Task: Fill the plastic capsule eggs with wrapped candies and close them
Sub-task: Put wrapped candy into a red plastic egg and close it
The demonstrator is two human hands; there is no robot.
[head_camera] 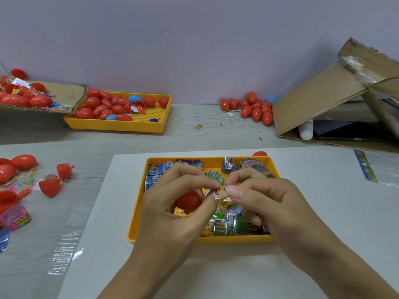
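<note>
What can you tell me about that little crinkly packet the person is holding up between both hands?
The wrapped candy is a small packet in clear, shiny, crinkled film with yellow, orange and green print inside. It hangs roughly upright above the near yellow tray, touching nothing but fingers. The left hand and the right hand both pinch its top edge with thumb and fingertips, so the rest dangles below them. It looks sealed. Its printed words are too blurred to read.

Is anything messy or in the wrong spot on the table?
Yes. One small wrapped candy lies alone on the bare table, away from both yellow trays. At the right, a torn cardboard box is tipped on its side, with red eggs loose beside it.
</note>
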